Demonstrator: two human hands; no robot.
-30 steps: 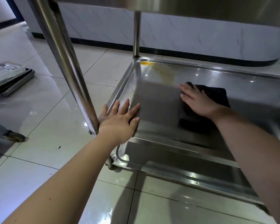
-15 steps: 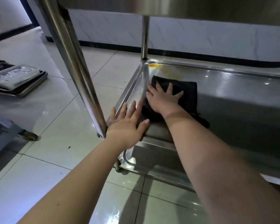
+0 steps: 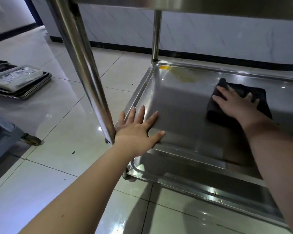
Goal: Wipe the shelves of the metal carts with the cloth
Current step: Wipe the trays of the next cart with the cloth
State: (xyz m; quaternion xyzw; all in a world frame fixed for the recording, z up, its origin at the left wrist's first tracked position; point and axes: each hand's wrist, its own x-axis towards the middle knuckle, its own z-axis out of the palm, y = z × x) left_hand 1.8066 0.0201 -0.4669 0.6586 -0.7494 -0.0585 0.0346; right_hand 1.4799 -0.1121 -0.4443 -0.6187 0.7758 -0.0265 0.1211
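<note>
Right hand (image 3: 238,105) pressed flat, fingers spread, on the dark cloth (image 3: 254,97) mid-shelf (image 3: 184,102); left hand (image 3: 139,130) splayed on the shelf's near-left corner; yellow stain (image 3: 178,73) at the far-left corner

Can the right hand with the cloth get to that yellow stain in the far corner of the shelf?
Probably yes. The right hand presses the cloth flat on the shelf; only bare metal lies between it and the yellow stain.

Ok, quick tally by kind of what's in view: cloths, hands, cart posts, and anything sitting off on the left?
Dark cloth: 1
Hands: 2, left hand and right hand
Cart posts: 2, near post and far post
White basket on stacked trays: 1
Total: 6
</note>
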